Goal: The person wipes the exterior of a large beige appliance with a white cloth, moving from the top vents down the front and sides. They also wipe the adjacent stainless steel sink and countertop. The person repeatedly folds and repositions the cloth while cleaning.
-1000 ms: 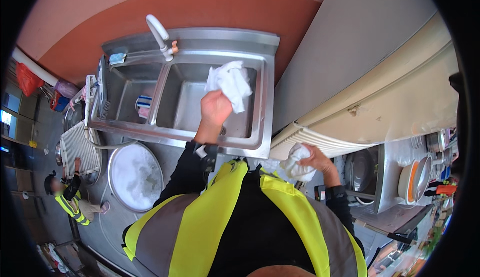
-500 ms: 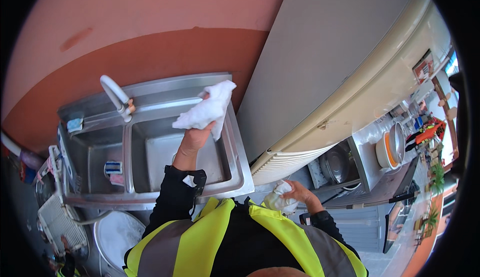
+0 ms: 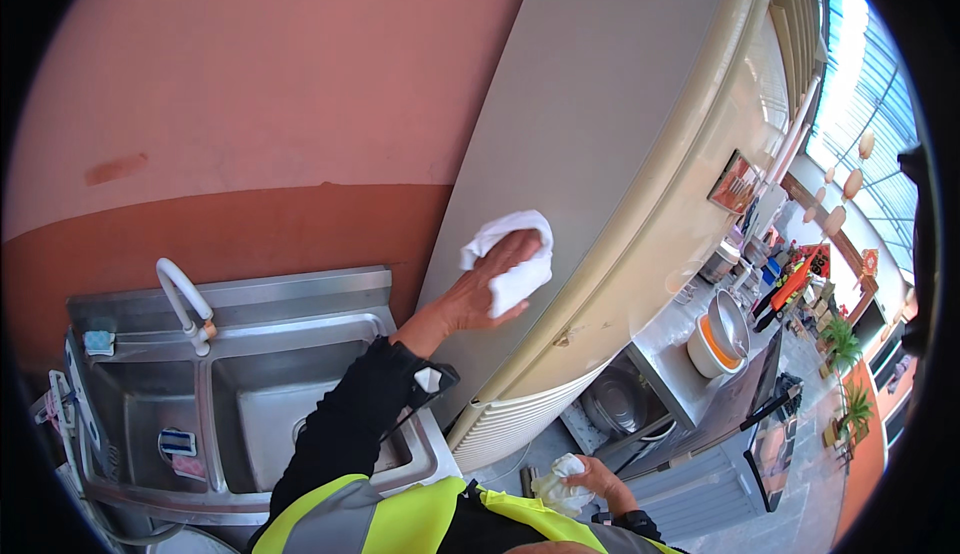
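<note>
My left hand (image 3: 478, 292) is stretched up and right, its palm side closed over a folded white cloth (image 3: 522, 284). The cloth lies against the flat grey side panel (image 3: 575, 124) of a tall, cream-fronted appliance. Low down at my right, close to my body, my right hand (image 3: 600, 480) grips a second, crumpled whitish cloth (image 3: 562, 489). The fingers of the right hand are wrapped round its upper edge.
Left of the appliance, a two-basin steel sink (image 3: 290, 399) stands against the wall, with a white curved faucet (image 3: 182, 299). A brush (image 3: 177, 441) lies in its left basin. At right, a metal counter (image 3: 665, 359) holds stacked bowls (image 3: 715, 344); a large metal pot (image 3: 613, 401) sits below.
My left hand has moved with its cloth from above the sink to the grey panel on the right. The view has turned up and right. My right hand still holds its cloth.
</note>
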